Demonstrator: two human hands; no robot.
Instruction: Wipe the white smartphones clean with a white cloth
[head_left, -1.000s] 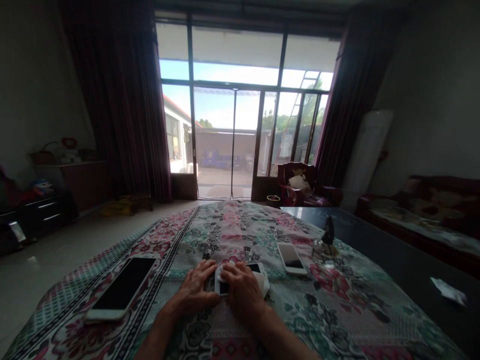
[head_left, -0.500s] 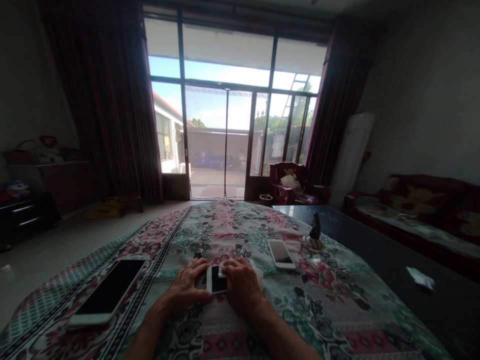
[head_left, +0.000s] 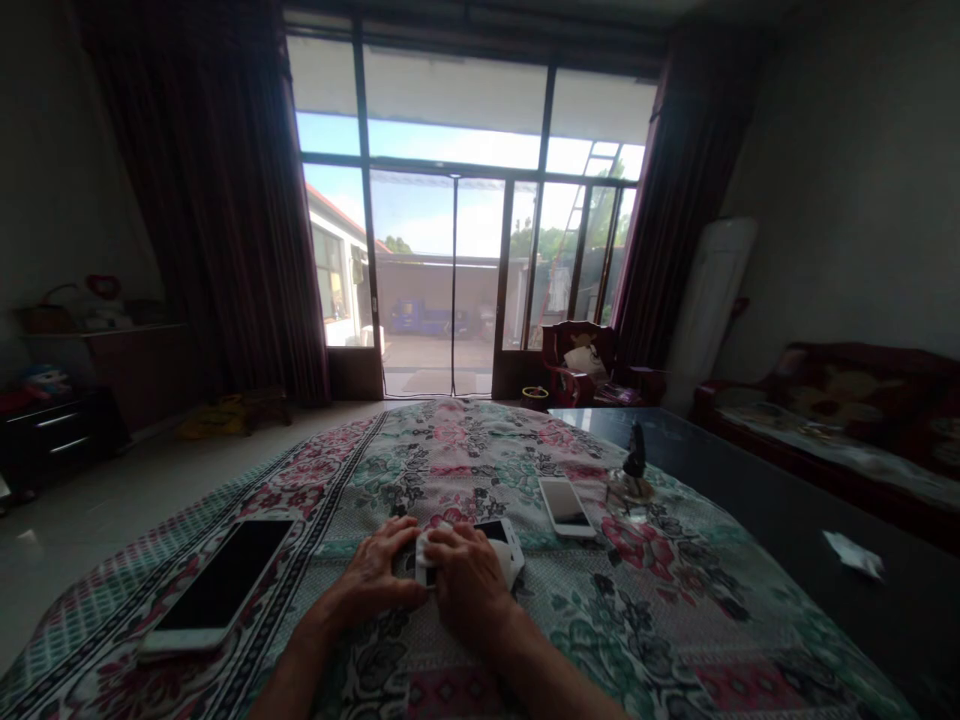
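Note:
A white-framed smartphone (head_left: pixel 498 532) lies sideways on the patterned tablecloth in front of me, its dark screen facing up and partly covered by my hands. My left hand (head_left: pixel 384 566) grips its left end, thumb on the near side and fingers on the far side. Over the left part of the screen, my right hand (head_left: pixel 471 572) presses a white wipe (head_left: pixel 429 545), bunched under the fingertips; some of the white material also shows beside the palm. To the right rests another white smartphone (head_left: pixel 568 508). A large white-edged tablet-like device (head_left: pixel 221 585) lies at the left.
A small dark figure on a clear base (head_left: pixel 635 465) stands right of the phones. The floral tablecloth (head_left: pixel 637 650) covers the near table. A dark tabletop (head_left: pixel 780 520) adjoins it, with a crumpled white packet (head_left: pixel 855 555) on it. Beyond are a wooden chair (head_left: pixel 577 360) and a sofa (head_left: pixel 840 400).
My right hand has slid the wipe leftward across the screen toward my left hand, uncovering the phone's right end. The left hand stays at the left end. The view has shifted slightly.

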